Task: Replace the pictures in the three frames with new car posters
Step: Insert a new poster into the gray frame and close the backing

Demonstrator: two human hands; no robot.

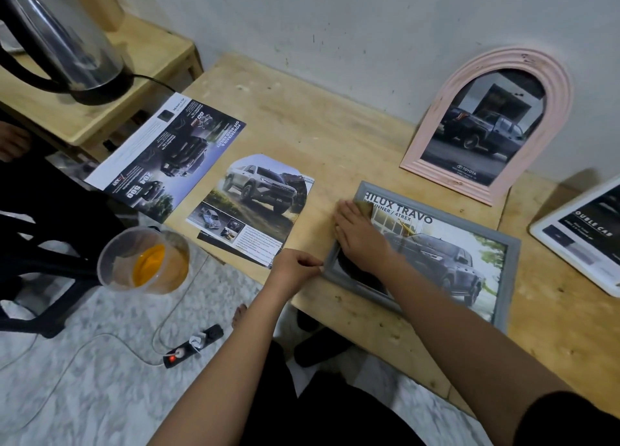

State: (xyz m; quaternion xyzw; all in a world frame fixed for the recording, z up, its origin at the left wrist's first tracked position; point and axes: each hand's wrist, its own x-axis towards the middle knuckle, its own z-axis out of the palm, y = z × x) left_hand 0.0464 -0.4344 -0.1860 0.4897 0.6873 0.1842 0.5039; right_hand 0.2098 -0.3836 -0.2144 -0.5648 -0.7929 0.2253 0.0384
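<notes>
grey frame [512,268] lies flat at 4 o'clock on the desk [318,127]. my right hand [360,237], fingers straight, presses the poster [453,254] at the frame's 9 o'clock edge; my left hand [295,268] pinches its 8 o'clock corner. the paper likely creases, so i hold the stiff rim.

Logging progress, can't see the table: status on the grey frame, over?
Left hand pinches near corner of grey frame. Right hand flat, pressing Hilux poster into it. Frame lies flat on table. Cut-out poster left of it, not touching.
</notes>
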